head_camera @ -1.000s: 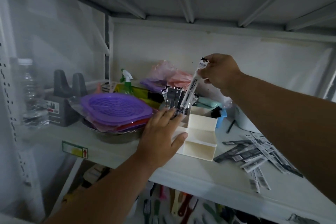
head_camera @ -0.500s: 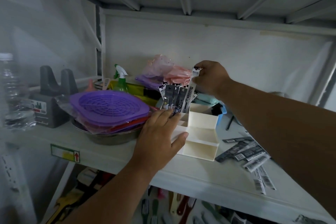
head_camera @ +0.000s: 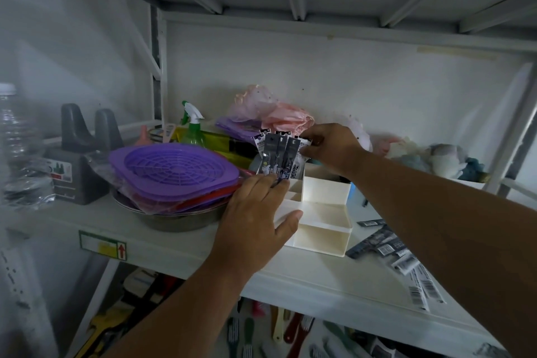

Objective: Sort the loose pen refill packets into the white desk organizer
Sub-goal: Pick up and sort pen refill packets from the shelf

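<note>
White metal shelving fills the view, and on the middle shelf [head_camera: 180, 244] stands the white desk organizer [head_camera: 322, 212], a stepped box of smooth hard plastic with square compartments. Half a second ago the right hand [head_camera: 334, 148] held one packet higher above the organizer; now this hand is lower, at the top of the standing packets [head_camera: 279, 157] in the back-left compartment of the organizer. Its fingers are curled at the packet tops, but it cannot be told if they still pinch one. It seems that the packet is now seated with the others, so one more is sorted. The left hand [head_camera: 258, 218] lies flat and open against the left side of the organizer, fingers spread, holding nothing, only steadying it. To the right of the organizer the loose refill packets [head_camera: 389, 253] lie scattered on the shelf, thin glossy strips, dark with barcodes. To the left of the organizer sits a purple plastic strainer [head_camera: 171, 168] with a ribbed grid, in a metal bowl [head_camera: 174, 219].
</note>
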